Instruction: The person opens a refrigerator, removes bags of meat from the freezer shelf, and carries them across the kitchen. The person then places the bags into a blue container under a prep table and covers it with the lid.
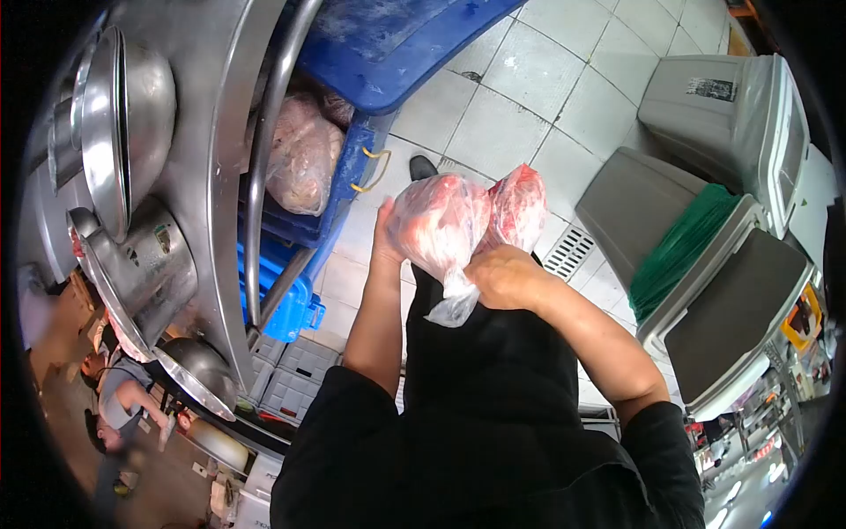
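Note:
In front of my body I hold two clear plastic bags of raw meat. The larger bag of meat (441, 220) hangs on the left, pale pink and red, its loose twisted end pointing down toward my apron. My left hand (386, 236) presses round its left side, with most of the fingers hidden behind it. Just right of it, touching, is a smaller, redder bag of meat (518, 212). My right hand (511, 279) is closed at the bottom of both bags; its fingertips are hidden, and it appears to grip the smaller one.
A blue bin (344, 176) under the steel counter (207, 132) holds more bagged meat (304, 159), its blue lid (388, 44) raised. Metal pots (145, 115) stand on the counter. Grey bins (648, 203) line the right, one with a green bag. A floor drain (568, 253) lies between.

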{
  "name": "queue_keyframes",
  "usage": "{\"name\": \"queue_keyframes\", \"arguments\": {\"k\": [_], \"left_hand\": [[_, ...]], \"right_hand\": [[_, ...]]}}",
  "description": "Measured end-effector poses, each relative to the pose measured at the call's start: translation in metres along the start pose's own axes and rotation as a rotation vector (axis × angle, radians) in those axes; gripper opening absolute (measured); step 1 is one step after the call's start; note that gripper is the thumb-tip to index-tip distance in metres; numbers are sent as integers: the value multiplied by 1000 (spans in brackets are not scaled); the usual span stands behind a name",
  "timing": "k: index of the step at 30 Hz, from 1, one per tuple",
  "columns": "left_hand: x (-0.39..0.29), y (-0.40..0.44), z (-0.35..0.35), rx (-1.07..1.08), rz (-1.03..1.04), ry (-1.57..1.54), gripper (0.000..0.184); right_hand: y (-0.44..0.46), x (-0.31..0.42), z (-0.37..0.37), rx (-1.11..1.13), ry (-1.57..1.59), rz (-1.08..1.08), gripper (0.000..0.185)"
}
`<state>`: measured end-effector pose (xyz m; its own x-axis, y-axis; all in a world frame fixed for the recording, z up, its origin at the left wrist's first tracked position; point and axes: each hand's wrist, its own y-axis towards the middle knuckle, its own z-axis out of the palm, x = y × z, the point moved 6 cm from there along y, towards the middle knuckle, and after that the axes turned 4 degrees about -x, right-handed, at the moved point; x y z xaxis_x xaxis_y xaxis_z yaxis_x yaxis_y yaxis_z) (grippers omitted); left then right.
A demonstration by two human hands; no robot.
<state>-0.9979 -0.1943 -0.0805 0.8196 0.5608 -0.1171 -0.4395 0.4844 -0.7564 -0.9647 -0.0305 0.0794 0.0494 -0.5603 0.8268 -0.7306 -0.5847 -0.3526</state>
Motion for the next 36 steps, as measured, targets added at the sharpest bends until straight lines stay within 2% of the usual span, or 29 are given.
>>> {"name": "queue_keyframes", "arguments": {"k": [1, 3, 4, 5, 6, 7, 8, 10, 11, 12, 13, 15, 18, 20, 22, 24, 25, 26, 28, 30, 31, 32, 34, 36], "left_hand": [[-4, -1, -5, -2, 4, 10, 79], [-25, -12, 13, 21, 237, 200, 66], [-31, -20, 22, 59, 244, 42, 60], [-32, -23, 20, 60, 242, 44, 60], [-44, -32, 24, 111, 491, 253, 59], [-52, -39, 22, 168, 473, 99, 61], [-59, -47, 21, 225, 450, -54, 63], [-115, -52, -22, -35, 522, -55, 69], [-141, -61, -8, 98, 554, -8, 57], [-169, -66, 0, 59, 616, 111, 50], [-203, -57, -62, -220, 688, 197, 64], [-249, -43, -46, -251, 821, 443, 36], [-306, 11, -24, -403, 923, 668, 46], [-304, 17, 24, -781, 1094, 1124, 51], [-294, 27, 51, -1011, 1151, 1437, 57], [-290, 54, 35, -873, 1201, 1541, 60], [-284, 68, 35, -724, 1244, 1642, 63], [-278, 78, 28, -758, 1152, 1647, 64], [-279, 97, 21, -745, 1171, 1750, 64], [-275, 115, 23, -746, 1169, 1961, 63], [-276, 127, 24, -739, 1176, 1957, 63], [-276, 143, 21, -696, 957, 2131, 64], [-288, 157, 14, -666, 716, 2299, 65], [-300, 154, 10, -716, 317, 2292, 58]], "right_hand": [[4, 1, 0, -8, 3, -6, 12], [5, 1, 11, 146, -46, 0, 11], [6, -1, 16, 230, -78, 50, 11], [6, -7, 20, 228, -77, 50, 11], [5, -13, 23, 165, -38, 50, 13], [4, -18, 25, 103, 1, 48, 16], [4, -18, 10, 210, 21, 171, 22], [-7, -48, 21, 114, 45, 218, 23], [-13, -61, 25, 61, 67, 250, 23], [-18, -65, 18, 31, 149, 276, 23], [-25, -75, 24, 24, 151, 279, 23], [-39, -105, 37, -100, 157, 330, 23], [-54, -130, 36, -179, 148, 432, 22], [-58, -141, 31, -174, 121, 523, 23], [-66, -158, 35, -175, 88, 587, 24], [-65, -158, 32, -193, 96, 584, 23], [-64, -158, 31, -212, 107, 585, 23], [-63, -156, 28, -216, 107, 588, 23], [-57, -148, 22, -299, 165, 516, 22], [-57, -149, 29, -302, 152, 533, 21], [-54, -150, 32, -307, 144, 537, 20], [-47, -144, 29, -353, 175, 509, 19], [-34, -138, 29, -382, 253, 534, 18], [-20, -127, 31, -401, 376, 561, 17]]}}
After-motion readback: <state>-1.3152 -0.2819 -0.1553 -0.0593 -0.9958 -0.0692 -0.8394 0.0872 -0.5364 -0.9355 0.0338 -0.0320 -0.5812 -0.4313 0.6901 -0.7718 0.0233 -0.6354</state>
